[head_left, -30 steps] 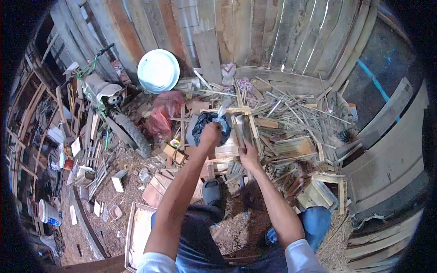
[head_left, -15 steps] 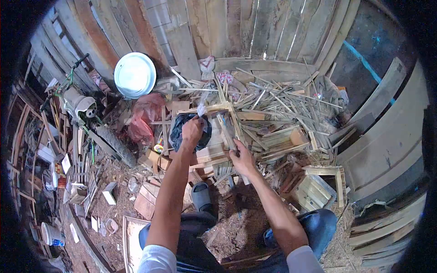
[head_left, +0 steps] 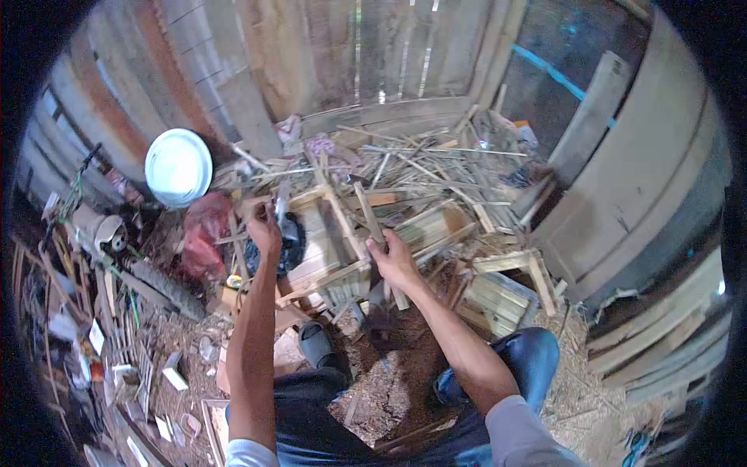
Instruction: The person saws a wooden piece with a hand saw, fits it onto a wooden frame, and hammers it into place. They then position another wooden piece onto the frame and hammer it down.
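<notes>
My right hand (head_left: 394,261) is wrapped around the wooden handle of a hammer (head_left: 368,210), its head pointing up and away from me. My left hand (head_left: 265,231) has its fingers drawn together, but I cannot tell what is in them. Just right of those fingers is a strip of clear plastic (head_left: 282,204). A black plastic bag (head_left: 292,247) lies beside the left hand, partly hidden by it. Between and beyond my hands sits a slatted wooden crate (head_left: 323,286), the bag overlapping its left side.
Thin wooden sticks (head_left: 420,159) lie heaped against the plank wall. Another wooden crate (head_left: 498,300) stands by my right knee. A red plastic bag (head_left: 207,233), a white round lid (head_left: 178,167) and a small motorbike (head_left: 117,233) are at the left. Sawdust covers the floor.
The view has swung right, shifting the scene leftward. My left hand has come off the middle of the black bag to its left edge. My right hand still grips the hammer.
</notes>
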Motion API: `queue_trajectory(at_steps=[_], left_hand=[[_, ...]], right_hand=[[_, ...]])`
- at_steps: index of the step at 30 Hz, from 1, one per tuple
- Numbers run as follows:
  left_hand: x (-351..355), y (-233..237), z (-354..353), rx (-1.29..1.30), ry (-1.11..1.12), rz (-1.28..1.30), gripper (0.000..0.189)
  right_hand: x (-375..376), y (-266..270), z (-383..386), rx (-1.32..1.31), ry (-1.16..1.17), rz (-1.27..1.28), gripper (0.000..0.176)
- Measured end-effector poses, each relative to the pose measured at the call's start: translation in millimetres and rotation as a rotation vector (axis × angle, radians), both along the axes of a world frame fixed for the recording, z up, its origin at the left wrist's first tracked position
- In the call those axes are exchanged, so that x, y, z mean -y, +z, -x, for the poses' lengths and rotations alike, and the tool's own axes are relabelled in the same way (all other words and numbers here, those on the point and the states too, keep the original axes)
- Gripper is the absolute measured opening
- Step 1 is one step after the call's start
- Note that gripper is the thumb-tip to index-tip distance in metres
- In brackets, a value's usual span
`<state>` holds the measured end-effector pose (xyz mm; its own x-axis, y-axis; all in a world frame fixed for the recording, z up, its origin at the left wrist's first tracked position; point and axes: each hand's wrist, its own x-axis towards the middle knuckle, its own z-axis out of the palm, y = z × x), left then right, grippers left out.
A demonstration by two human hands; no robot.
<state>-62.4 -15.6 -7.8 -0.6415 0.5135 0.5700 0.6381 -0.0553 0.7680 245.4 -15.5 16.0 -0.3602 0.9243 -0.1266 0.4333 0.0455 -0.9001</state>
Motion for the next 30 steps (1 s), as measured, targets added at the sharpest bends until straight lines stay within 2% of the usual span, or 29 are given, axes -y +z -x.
queue_trajectory(at_steps=[1,3,4,5,6,7,8,9,10,11,12,14,16,18,20,21,22,23,25,27,28,30], left_hand=[[-5.8,9.2,-14.7,0.113,-0.110,-0.037,0.030],[-8.8,32.0,-61.7,0.228,-0.271,0.150,0.030],[-15.7,37.2,-88.5,0.160,-0.436,0.046,0.029],[-14.4,40.9,-114.5,0.144,-0.500,0.209,0.024],[-26.0,24.5,-142.0,0.126,-0.523,0.270,0.017],[-20.6,23.9,-185.1,0.264,-0.650,0.159,0.013],[-8.9,40.9,-223.5,0.068,-0.633,0.333,0.013],[-6.1,28.2,-256.0,0.104,-0.671,0.338,0.012],[-23.1,-13.6,-281.1,0.343,-0.764,0.474,0.014],[-14.5,-25.8,-312.9,0.097,-0.673,0.295,0.018],[-20.0,-57.3,-334.2,0.257,-0.737,0.196,0.019],[-9.4,-63.5,-372.6,0.288,-0.649,0.167,0.019],[-9.5,-59.2,-397.6,0.319,-0.558,0.145,0.019],[-9.9,-56.5,-413.6,0.320,-0.416,0.496,0.023],[-21.7,-79.3,-420.3,0.280,-0.414,0.531,0.024],[-30.5,-95.4,-420.8,0.248,-0.408,0.558,0.024],[-34.0,-103.1,-425.2,0.118,-0.305,0.572,0.023],[-32.0,-112.2,-425.0,0.110,-0.294,0.578,0.023],[-17.8,-100.7,-424.4,0.112,-0.282,0.422,0.022],[-11.5,-80.3,-430.9,0.205,-0.274,0.500,0.021],[-7.7,-72.5,-434.1,0.192,-0.254,0.490,0.022],[-5.1,-60.3,-437.1,0.184,-0.234,0.472,0.022]], right_hand=[[-6.0,5.4,-12.3,0.003,-0.028,-0.005,0.060],[-16.5,10.2,-38.1,0.165,-0.118,-0.083,0.056],[-24.4,13.5,-52.1,0.203,-0.179,-0.069,0.047],[-35.6,21.6,-82.8,0.331,-0.142,-0.102,0.045],[-39.2,55.5,-115.8,0.462,-0.100,-0.133,0.042],[-58.5,44.3,-151.3,0.636,-0.029,-0.258,0.040],[-61.2,60.3,-189.5,0.728,0.040,-0.284,0.035],[-59.2,64.5,-223.0,0.802,0.033,-0.362,0.034],[-54.4,63.9,-255.5,0.874,0.029,-0.440,0.033],[-57.4,40.1,-296.9,0.775,0.000,-0.515,0.036],[-57.1,14.3,-327.7,0.672,-0.026,-0.588,0.039],[-33.3,1.7,-349.8,0.575,-0.166,-0.328,0.037],[-26.1,-29.9,-363.7,0.542,-0.196,-0.394,0.039],[-15.6,-52.2,-370.5,0.499,-0.240,-0.444,0.040],[-2.1,-57.4,-355.5,0.514,-0.312,-0.222,0.040],[1.1,-65.8,-346.4,0.503,-0.304,-0.220,0.040],[5.2,-76.1,-336.5,0.519,-0.391,-0.430,0.039],[7.3,-85.0,-327.0,0.530,-0.480,-0.640,0.038],[6.5,-73.6,-312.5,0.447,-0.489,-0.540,0.035],[2.3,-73.5,-307.4,0.465,-0.587,-0.521,0.035],[-3.0,-74.8,-305.3,0.496,-0.641,-0.655,0.033],[-17.2,-70.3,-309.4,0.478,-0.636,-0.582,0.030]])
